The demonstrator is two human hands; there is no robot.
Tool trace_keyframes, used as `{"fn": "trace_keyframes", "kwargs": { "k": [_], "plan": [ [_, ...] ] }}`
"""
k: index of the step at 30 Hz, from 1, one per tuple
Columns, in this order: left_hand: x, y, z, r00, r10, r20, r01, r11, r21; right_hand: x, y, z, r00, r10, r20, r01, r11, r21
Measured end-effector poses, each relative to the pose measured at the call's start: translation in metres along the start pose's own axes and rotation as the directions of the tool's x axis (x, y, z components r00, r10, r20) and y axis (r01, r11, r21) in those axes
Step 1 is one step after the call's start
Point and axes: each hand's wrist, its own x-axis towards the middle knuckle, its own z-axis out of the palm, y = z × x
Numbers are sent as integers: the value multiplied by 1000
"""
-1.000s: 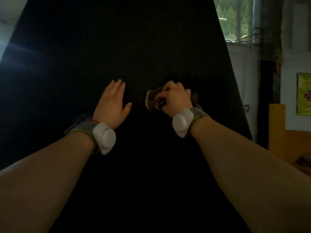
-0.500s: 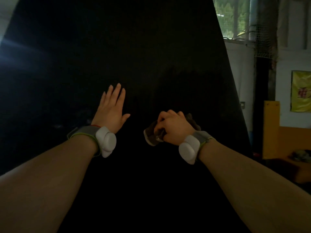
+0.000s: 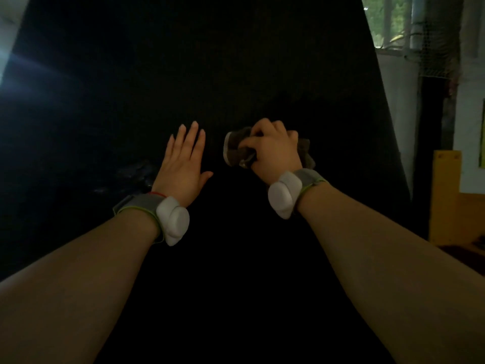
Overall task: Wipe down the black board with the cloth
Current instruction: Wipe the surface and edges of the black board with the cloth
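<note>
While the black board [image 3: 210, 74] fills almost the whole view as a tall dark panel, the cloth [image 3: 236, 151] sits bunched against it near the middle, just right of centre. The cloth is a dull grey-brown wad with a paler edge; most of it pokes out to the left of the right hand [image 3: 275, 151], and a smaller tuft shows past the hand's right side. The right hand's fingers are curled tightly round the wad, knuckles up, pressing it to the board. Just beside it, apart from the cloth, the left hand [image 3: 183, 164] lies flat on the board with straight fingers pointing up and the thumb spread, gripping nothing. Each of the 2 wrists carries a grey band with a white device [image 3: 173, 222]. At the right edge stand a window [image 3: 393, 19] and a yellow panel [image 3: 443, 195].
</note>
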Motion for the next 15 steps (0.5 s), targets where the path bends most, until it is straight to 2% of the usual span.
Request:
{"fn": "trace_keyframes", "kwargs": {
  "k": [7, 11, 15],
  "plan": [
    [-21, 15, 0, 997, -8, -73, 7, 1000, -16, -45, -14, 28, 985, -137, 100, 142, 989, -42],
    [-45, 23, 7, 998, -35, -50, 35, 999, 4, -69, -16, 41, 974, -179, 137, 180, 984, 0],
    [-48, 22, 10, 998, -64, -12, 65, 997, 31, -95, -19, 51, 943, -222, 248, 222, 975, 29]
  ]
}}
